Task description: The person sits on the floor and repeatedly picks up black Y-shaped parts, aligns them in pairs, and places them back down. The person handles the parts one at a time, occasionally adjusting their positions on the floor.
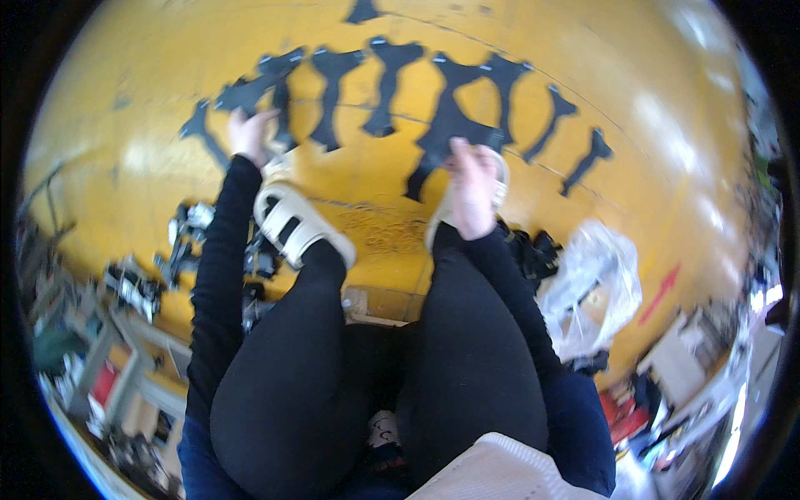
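Observation:
I sit low over a yellow floor [533,67] with my legs in black trousers and pale sandals. A row of several flat black cut-out pieces [387,79] lies spread on the floor ahead. My left hand [250,133] reaches out and grips one black piece [250,92] at the left end of the row. My right hand [471,187] rests over my right sandal [500,179] and pinches the lower end of a larger black piece [446,125].
A crumpled clear plastic bag [592,283] lies to my right beside a heap of black pieces [533,250]. More black pieces and small clutter [187,237] lie to my left. Tables and workshop gear ring the lower edges.

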Available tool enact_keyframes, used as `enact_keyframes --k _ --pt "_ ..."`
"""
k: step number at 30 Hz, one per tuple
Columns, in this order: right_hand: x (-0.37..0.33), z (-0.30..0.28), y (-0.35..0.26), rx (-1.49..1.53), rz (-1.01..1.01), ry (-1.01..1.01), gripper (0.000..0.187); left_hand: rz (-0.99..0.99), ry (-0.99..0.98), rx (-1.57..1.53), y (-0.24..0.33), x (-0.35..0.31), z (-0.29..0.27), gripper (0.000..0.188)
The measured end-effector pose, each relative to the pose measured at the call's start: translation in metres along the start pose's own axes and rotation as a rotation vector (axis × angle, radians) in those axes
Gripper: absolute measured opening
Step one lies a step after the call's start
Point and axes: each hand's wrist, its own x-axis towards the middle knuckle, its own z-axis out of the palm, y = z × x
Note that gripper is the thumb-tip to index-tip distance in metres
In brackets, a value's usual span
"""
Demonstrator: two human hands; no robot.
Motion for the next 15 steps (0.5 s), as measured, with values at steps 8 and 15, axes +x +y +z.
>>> enact_keyframes --k 8,15 --pt "0.001 -0.001 -0.009 0.033 0.094 -0.127 0.009 0.374 0.214 0.78 -0.043 0.036 0.021 0.047" --pt "-0.001 -0.002 0.001 0.004 0.084 -0.076 0.012 0.251 0.167 0.678 -0.029 0.024 0.019 0.049"
